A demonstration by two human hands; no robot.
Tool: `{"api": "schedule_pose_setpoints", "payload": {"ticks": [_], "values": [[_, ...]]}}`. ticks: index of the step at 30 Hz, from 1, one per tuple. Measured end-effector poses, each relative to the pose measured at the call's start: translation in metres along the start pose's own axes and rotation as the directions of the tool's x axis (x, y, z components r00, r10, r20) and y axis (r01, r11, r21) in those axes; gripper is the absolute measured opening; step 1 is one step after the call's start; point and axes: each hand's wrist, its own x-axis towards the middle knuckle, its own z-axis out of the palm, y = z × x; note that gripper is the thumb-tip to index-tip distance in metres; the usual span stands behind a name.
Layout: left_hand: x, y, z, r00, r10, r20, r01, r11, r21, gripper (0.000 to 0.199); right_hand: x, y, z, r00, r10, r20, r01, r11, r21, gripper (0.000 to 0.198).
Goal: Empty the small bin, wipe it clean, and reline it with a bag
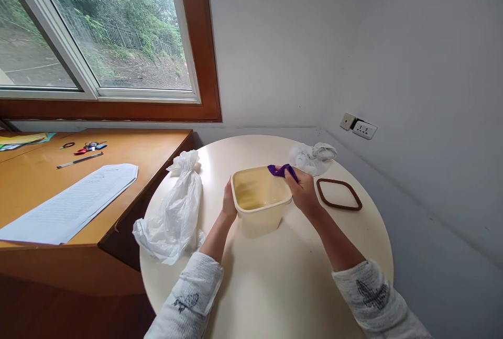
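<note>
A pale yellow plastic food container (261, 219), open at the top, is tilted a little towards me over the round table. My left hand (229, 203) is closed around its left side, with the fingertips hidden behind the wall. At the right rim, my right hand (304, 190) pinches a purple cloth (282, 171), part of which hangs over the edge. A lid with a brown rim (338, 206) lies flat just right of my right hand.
The round cream table (271, 286) bears a crumpled white plastic bag (176, 213) on the left and a knotted bag (314, 158) at the back right. A wooden desk (157, 145) with papers (74, 205), a pen (79, 160) and keys (90, 146) adjoins it. Walls stand behind and right.
</note>
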Motion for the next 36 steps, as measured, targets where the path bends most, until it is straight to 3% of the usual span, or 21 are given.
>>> {"api": "schedule_pose_setpoints", "payload": {"ticks": [5, 10, 15, 20, 26, 31, 36], "values": [[-0.001, 0.007, -0.007, 0.971, -0.155, 0.180, 0.151, 0.988, 0.037, 0.055, 0.009, 0.002, -0.011, 0.993, 0.006, 0.121, -0.006, 1.000, 0.004, 0.033], [0.003, 0.008, -0.032, 0.825, -0.261, 0.501, 0.162, 0.959, 0.233, 0.066, 0.013, 0.007, -0.018, 0.978, 0.057, 0.200, -0.081, 0.991, 0.111, 0.035], [0.005, 0.009, -0.035, 0.731, -0.293, 0.617, 0.087, 0.936, 0.341, 0.074, 0.015, 0.011, -0.022, 0.975, 0.072, 0.210, -0.095, 0.990, 0.102, 0.036], [0.003, 0.013, -0.026, 0.766, -0.223, 0.603, 0.006, 0.940, 0.340, 0.070, 0.012, 0.011, -0.026, 0.984, 0.061, 0.170, -0.070, 0.996, 0.051, 0.034], [0.002, 0.014, -0.026, 0.764, -0.232, 0.602, 0.023, 0.942, 0.334, 0.067, -0.006, 0.000, -0.032, 1.000, -0.001, 0.023, 0.005, 0.982, -0.189, 0.031], [0.000, 0.012, -0.022, 0.761, -0.238, 0.603, 0.051, 0.949, 0.310, 0.069, -0.038, -0.007, -0.036, 0.999, 0.010, -0.050, -0.022, 0.971, -0.239, 0.033], [0.001, 0.010, -0.021, 0.746, -0.258, 0.615, 0.066, 0.946, 0.317, 0.071, -0.070, -0.010, -0.026, 0.970, -0.235, -0.056, 0.206, 0.926, -0.315, 0.038]]}}
